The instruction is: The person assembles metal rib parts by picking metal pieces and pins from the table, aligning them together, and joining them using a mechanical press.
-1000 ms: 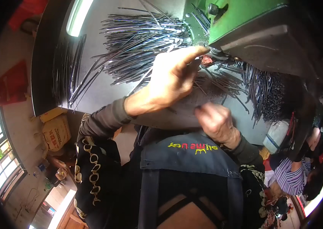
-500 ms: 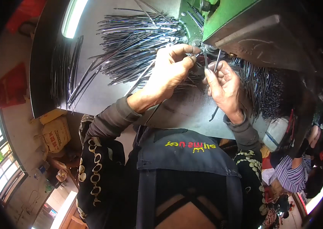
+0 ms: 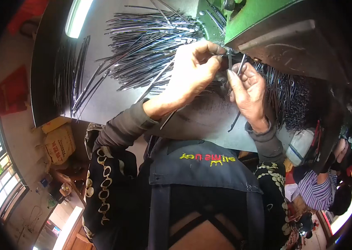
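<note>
Thin dark metal strips (image 3: 142, 50) lie in a large loose pile on the metal tabletop. Close to the green machine (image 3: 263, 16), the thumb and forefinger of my left hand (image 3: 192, 68) are pinched together. What they hold, if anything, is too small to tell. My right hand (image 3: 248, 91), beside it under the machine's edge, grips a narrow metal strip (image 3: 230, 59) standing upward between thumb and fingers. A second strip (image 3: 241, 64) rises by its curled fingers. Below the right palm, the lower end of a dark strip (image 3: 234, 123) sticks out.
More strips (image 3: 286, 93) are bunched right of my right hand under the machine. A few lie apart on the tabletop (image 3: 101, 102) at left. A lit tube (image 3: 79, 18) shines at the upper left. Another person's striped sleeve (image 3: 315, 189) shows at lower right; a yellowish sack (image 3: 59, 146) stands left.
Both hands have shifted slightly right, the left one also a little upward. The right hand keeps its grip on the strip, and the pile looks the same.
</note>
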Demonstrator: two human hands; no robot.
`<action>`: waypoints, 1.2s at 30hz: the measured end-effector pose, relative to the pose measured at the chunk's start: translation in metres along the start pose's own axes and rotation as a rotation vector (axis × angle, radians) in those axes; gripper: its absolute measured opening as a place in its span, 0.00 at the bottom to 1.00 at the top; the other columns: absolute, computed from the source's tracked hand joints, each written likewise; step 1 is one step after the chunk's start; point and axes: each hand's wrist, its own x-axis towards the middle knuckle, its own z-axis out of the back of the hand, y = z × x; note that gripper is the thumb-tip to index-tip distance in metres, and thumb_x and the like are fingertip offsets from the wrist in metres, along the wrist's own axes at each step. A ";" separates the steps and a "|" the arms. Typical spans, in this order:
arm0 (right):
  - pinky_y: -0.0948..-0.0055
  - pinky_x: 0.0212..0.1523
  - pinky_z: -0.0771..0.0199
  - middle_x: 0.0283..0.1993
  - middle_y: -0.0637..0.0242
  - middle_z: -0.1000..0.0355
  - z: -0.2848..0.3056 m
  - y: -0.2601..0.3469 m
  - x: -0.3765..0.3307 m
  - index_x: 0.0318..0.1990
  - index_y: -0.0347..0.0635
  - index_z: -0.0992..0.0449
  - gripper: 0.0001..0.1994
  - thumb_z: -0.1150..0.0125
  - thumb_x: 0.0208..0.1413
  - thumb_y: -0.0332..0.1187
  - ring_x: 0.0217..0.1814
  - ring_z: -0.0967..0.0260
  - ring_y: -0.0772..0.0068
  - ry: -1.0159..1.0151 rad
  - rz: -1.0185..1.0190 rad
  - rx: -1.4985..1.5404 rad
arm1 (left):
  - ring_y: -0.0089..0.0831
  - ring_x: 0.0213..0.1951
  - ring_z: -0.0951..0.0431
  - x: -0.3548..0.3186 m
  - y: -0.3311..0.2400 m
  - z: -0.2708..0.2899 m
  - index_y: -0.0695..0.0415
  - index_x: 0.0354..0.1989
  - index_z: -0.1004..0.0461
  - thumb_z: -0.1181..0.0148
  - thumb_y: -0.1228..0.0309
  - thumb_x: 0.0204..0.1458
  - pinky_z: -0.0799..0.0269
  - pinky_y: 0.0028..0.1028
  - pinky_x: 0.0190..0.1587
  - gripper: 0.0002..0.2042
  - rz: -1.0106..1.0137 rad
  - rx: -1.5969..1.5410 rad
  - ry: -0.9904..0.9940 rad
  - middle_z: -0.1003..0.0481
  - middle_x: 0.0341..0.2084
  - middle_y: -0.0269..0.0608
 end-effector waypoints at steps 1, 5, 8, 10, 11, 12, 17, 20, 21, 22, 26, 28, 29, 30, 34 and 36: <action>0.88 0.14 0.43 0.19 0.77 0.36 0.001 0.001 0.001 0.33 0.40 0.32 0.02 0.46 0.55 0.26 0.14 0.43 0.91 0.002 0.001 -0.001 | 0.13 0.23 0.32 0.004 0.000 -0.001 0.65 0.34 0.27 0.47 0.76 0.49 0.37 0.15 0.25 0.07 -0.056 0.041 0.005 0.26 0.23 0.33; 0.87 0.14 0.43 0.18 0.76 0.36 0.006 0.002 0.006 0.33 0.38 0.31 0.02 0.46 0.55 0.26 0.13 0.44 0.90 -0.021 0.072 -0.035 | 0.16 0.23 0.31 0.014 -0.001 -0.008 0.68 0.29 0.27 0.49 0.78 0.46 0.32 0.19 0.27 0.06 -0.134 0.145 -0.014 0.27 0.19 0.37; 0.87 0.14 0.43 0.19 0.75 0.36 0.008 -0.003 0.009 0.33 0.38 0.31 0.02 0.46 0.55 0.26 0.14 0.43 0.89 -0.044 0.089 -0.041 | 0.16 0.22 0.31 0.018 0.006 -0.009 0.69 0.28 0.28 0.50 0.77 0.46 0.33 0.19 0.25 0.07 -0.128 0.099 0.015 0.27 0.18 0.37; 0.87 0.14 0.42 0.20 0.75 0.35 0.009 -0.005 0.010 0.34 0.38 0.31 0.03 0.46 0.55 0.26 0.15 0.42 0.88 -0.050 0.095 -0.028 | 0.16 0.21 0.31 0.018 0.006 -0.010 0.69 0.28 0.28 0.50 0.77 0.46 0.33 0.19 0.24 0.07 -0.115 0.085 0.010 0.27 0.18 0.36; 0.87 0.14 0.42 0.20 0.75 0.35 0.009 -0.006 0.009 0.34 0.38 0.31 0.03 0.46 0.55 0.26 0.15 0.42 0.88 -0.051 0.094 -0.028 | 0.15 0.21 0.32 0.017 0.005 -0.011 0.69 0.28 0.28 0.50 0.77 0.46 0.34 0.19 0.24 0.07 -0.117 0.096 0.006 0.27 0.17 0.36; 0.87 0.14 0.42 0.21 0.75 0.35 0.010 -0.006 0.009 0.34 0.37 0.31 0.03 0.46 0.55 0.26 0.15 0.42 0.89 -0.046 0.098 -0.043 | 0.15 0.21 0.32 0.017 0.003 -0.012 0.69 0.28 0.28 0.50 0.77 0.46 0.34 0.19 0.23 0.07 -0.122 0.108 0.000 0.27 0.17 0.36; 0.87 0.15 0.41 0.23 0.75 0.34 0.011 -0.004 0.010 0.35 0.38 0.30 0.03 0.46 0.55 0.26 0.16 0.41 0.89 -0.051 0.080 -0.040 | 0.15 0.21 0.33 0.018 -0.002 -0.015 0.69 0.28 0.28 0.50 0.77 0.47 0.35 0.20 0.23 0.07 -0.168 0.116 -0.001 0.28 0.17 0.35; 0.87 0.15 0.41 0.23 0.75 0.34 0.011 -0.006 0.011 0.35 0.38 0.30 0.03 0.46 0.55 0.26 0.17 0.41 0.89 -0.039 0.089 -0.048 | 0.15 0.21 0.34 0.018 -0.004 -0.013 0.68 0.28 0.28 0.50 0.77 0.47 0.35 0.20 0.23 0.07 -0.198 0.178 -0.004 0.28 0.16 0.35; 0.87 0.15 0.41 0.23 0.75 0.34 0.011 -0.006 0.010 0.35 0.38 0.30 0.02 0.46 0.55 0.26 0.17 0.41 0.89 -0.041 0.091 -0.043 | 0.15 0.21 0.34 0.019 -0.004 -0.013 0.68 0.28 0.28 0.50 0.77 0.47 0.35 0.21 0.23 0.07 -0.216 0.214 -0.003 0.28 0.16 0.36; 0.87 0.15 0.41 0.23 0.75 0.34 0.011 -0.006 0.010 0.34 0.38 0.30 0.02 0.46 0.55 0.26 0.17 0.41 0.88 -0.042 0.092 -0.039 | 0.15 0.21 0.34 0.019 -0.003 -0.013 0.68 0.28 0.28 0.50 0.77 0.47 0.35 0.21 0.23 0.07 -0.217 0.214 -0.003 0.28 0.16 0.36; 0.87 0.15 0.41 0.23 0.75 0.34 0.010 -0.008 0.011 0.34 0.37 0.30 0.02 0.46 0.55 0.26 0.17 0.41 0.88 -0.038 0.089 -0.036 | 0.16 0.19 0.34 0.019 -0.001 -0.012 0.68 0.27 0.28 0.49 0.77 0.46 0.35 0.21 0.22 0.06 -0.211 0.239 -0.031 0.29 0.14 0.36; 0.87 0.15 0.42 0.21 0.74 0.34 0.010 -0.008 0.011 0.32 0.38 0.30 0.03 0.46 0.55 0.27 0.16 0.41 0.88 -0.051 0.095 -0.022 | 0.16 0.19 0.34 0.021 0.000 -0.011 0.68 0.26 0.28 0.49 0.77 0.45 0.35 0.21 0.22 0.06 -0.180 0.233 -0.028 0.30 0.13 0.37; 0.87 0.15 0.42 0.21 0.74 0.34 0.011 -0.007 0.011 0.32 0.38 0.30 0.03 0.46 0.55 0.27 0.16 0.41 0.88 -0.052 0.095 -0.022 | 0.18 0.18 0.33 0.023 0.002 -0.009 0.67 0.26 0.28 0.49 0.76 0.44 0.35 0.23 0.22 0.06 -0.223 0.275 -0.006 0.30 0.12 0.39; 0.87 0.15 0.42 0.21 0.74 0.34 0.012 -0.004 0.012 0.32 0.38 0.29 0.04 0.47 0.56 0.29 0.15 0.42 0.88 -0.011 0.037 0.024 | 0.19 0.16 0.33 0.024 0.001 -0.007 0.67 0.26 0.28 0.49 0.76 0.44 0.35 0.24 0.21 0.06 -0.263 0.317 0.015 0.31 0.12 0.41; 0.88 0.15 0.44 0.19 0.74 0.35 0.022 0.011 0.015 0.31 0.38 0.27 0.08 0.47 0.57 0.33 0.15 0.42 0.89 0.133 -0.291 0.379 | 0.24 0.15 0.32 0.022 -0.005 -0.002 0.66 0.25 0.28 0.48 0.75 0.42 0.35 0.27 0.21 0.06 -0.363 0.641 0.030 0.30 0.13 0.45; 0.88 0.15 0.44 0.19 0.75 0.35 0.019 0.012 0.015 0.31 0.38 0.27 0.08 0.47 0.57 0.33 0.14 0.43 0.89 0.103 -0.275 0.346 | 0.26 0.15 0.31 0.019 -0.005 -0.002 0.67 0.24 0.29 0.47 0.75 0.42 0.34 0.29 0.22 0.06 -0.558 0.819 -0.009 0.29 0.14 0.48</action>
